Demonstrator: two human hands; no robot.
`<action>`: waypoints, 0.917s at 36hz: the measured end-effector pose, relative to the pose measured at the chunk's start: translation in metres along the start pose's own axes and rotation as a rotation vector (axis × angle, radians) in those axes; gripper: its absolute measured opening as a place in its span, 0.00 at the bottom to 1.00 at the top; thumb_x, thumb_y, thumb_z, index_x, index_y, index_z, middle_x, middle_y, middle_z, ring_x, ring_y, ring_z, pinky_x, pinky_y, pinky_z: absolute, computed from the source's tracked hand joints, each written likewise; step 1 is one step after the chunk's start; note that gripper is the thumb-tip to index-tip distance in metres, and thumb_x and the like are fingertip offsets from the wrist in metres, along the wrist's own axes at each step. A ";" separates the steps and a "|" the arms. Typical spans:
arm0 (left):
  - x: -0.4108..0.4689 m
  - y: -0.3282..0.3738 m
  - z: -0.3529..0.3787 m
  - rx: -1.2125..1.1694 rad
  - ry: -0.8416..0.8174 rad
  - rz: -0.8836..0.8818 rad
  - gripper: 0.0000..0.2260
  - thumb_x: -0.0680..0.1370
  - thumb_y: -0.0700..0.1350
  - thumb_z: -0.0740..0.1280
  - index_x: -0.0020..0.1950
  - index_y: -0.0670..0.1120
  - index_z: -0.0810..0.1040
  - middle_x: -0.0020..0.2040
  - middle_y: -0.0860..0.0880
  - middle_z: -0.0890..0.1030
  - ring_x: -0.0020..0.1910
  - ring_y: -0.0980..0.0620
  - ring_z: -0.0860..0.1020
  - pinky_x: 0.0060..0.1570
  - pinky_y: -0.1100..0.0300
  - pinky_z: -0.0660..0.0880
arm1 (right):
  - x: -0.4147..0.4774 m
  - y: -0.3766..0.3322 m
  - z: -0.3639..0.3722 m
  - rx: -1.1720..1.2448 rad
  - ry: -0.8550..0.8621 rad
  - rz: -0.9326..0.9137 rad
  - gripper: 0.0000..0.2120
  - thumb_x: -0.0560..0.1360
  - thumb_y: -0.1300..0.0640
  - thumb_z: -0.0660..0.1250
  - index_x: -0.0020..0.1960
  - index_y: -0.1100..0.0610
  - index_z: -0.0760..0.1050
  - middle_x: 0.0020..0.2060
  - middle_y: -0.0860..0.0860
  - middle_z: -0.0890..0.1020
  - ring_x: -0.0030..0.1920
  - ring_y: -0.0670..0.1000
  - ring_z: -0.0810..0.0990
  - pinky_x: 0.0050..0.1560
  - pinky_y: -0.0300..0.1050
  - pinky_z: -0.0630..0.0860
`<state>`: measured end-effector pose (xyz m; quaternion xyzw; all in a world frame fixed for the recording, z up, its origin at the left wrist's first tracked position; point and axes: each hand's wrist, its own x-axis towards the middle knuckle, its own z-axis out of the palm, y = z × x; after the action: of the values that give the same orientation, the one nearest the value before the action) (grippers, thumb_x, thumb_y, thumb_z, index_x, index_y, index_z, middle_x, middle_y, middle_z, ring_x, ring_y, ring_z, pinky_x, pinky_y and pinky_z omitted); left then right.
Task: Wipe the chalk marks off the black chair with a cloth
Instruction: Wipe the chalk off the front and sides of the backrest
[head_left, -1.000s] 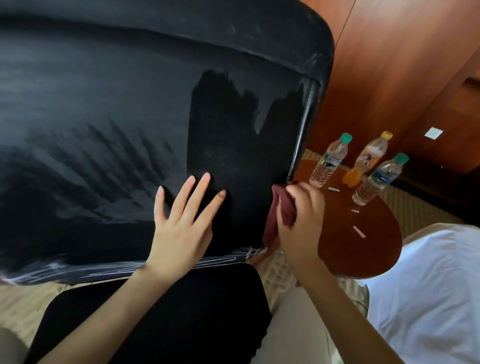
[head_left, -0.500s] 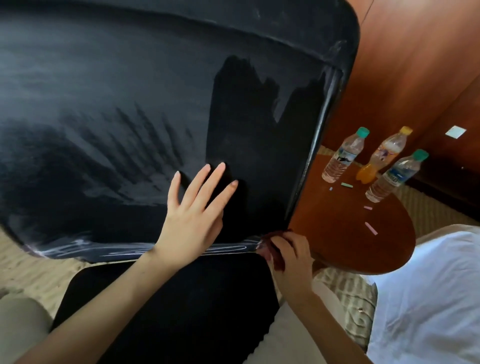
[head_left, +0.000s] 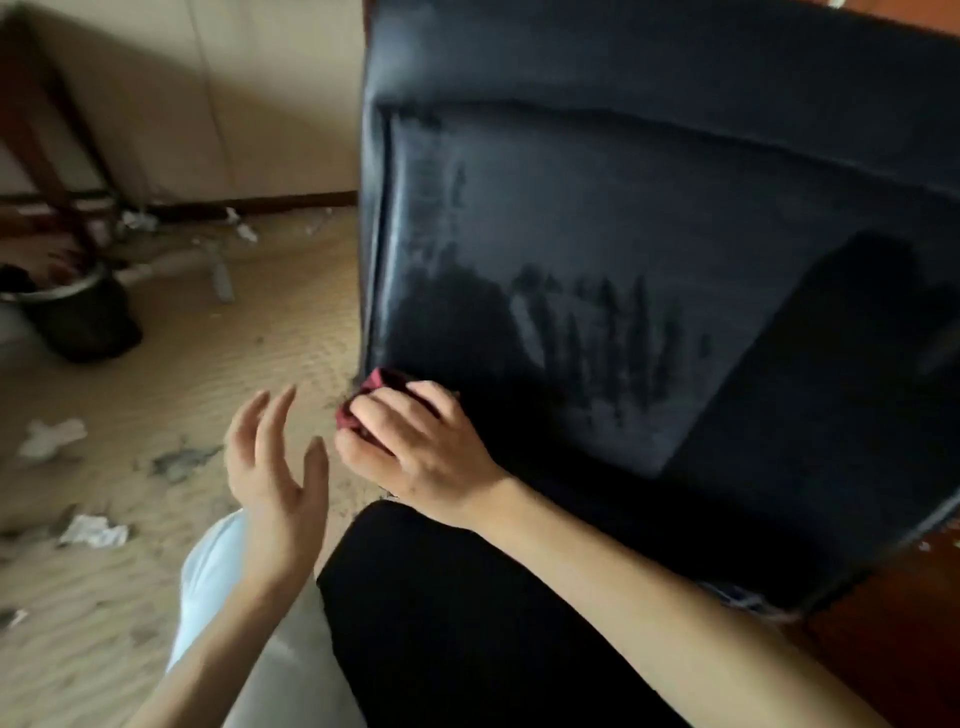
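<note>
At chair (head_left: 649, 218) back's lower left corner: right hand (head_left: 415, 452) grips red cloth (head_left: 374, 395), pressing it on black panel. Left hand (head_left: 270, 467) off chair, fingers spread, holding nothing. Chalk haze across panel.

We appear to be in a lived-in room of a home: woven matting floor (head_left: 171, 374) strewn with paper scraps (head_left: 93, 530) at eight o'clock, a dark bin (head_left: 78, 317) at ten o'clock, beige wall (head_left: 249, 104) with wooden skirting (head_left: 249, 204) at eleven.
</note>
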<state>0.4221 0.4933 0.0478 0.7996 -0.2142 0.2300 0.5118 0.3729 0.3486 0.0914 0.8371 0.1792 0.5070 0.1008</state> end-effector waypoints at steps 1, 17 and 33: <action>0.002 -0.008 -0.002 -0.036 -0.022 -0.104 0.17 0.79 0.39 0.61 0.68 0.44 0.71 0.66 0.40 0.70 0.66 0.43 0.68 0.68 0.49 0.64 | 0.003 -0.005 0.012 -0.058 -0.094 -0.040 0.06 0.77 0.61 0.63 0.50 0.53 0.77 0.51 0.51 0.79 0.54 0.51 0.79 0.61 0.48 0.69; 0.005 -0.019 0.030 -0.490 -0.281 -0.493 0.13 0.82 0.38 0.56 0.57 0.50 0.78 0.53 0.55 0.81 0.53 0.63 0.79 0.55 0.65 0.74 | -0.049 -0.007 0.026 -0.385 -0.720 -0.398 0.25 0.78 0.56 0.46 0.70 0.59 0.70 0.73 0.56 0.67 0.74 0.54 0.62 0.76 0.53 0.48; 0.004 -0.022 0.034 -0.449 -0.244 -0.444 0.14 0.81 0.38 0.58 0.50 0.54 0.79 0.49 0.57 0.82 0.49 0.66 0.78 0.48 0.73 0.72 | -0.114 0.007 -0.009 -0.141 -0.709 -0.304 0.11 0.71 0.55 0.62 0.40 0.48 0.83 0.41 0.43 0.82 0.47 0.45 0.74 0.61 0.40 0.68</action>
<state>0.4430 0.4702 0.0221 0.7155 -0.1398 -0.0375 0.6834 0.3180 0.2963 0.0057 0.9153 0.2200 0.1767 0.2876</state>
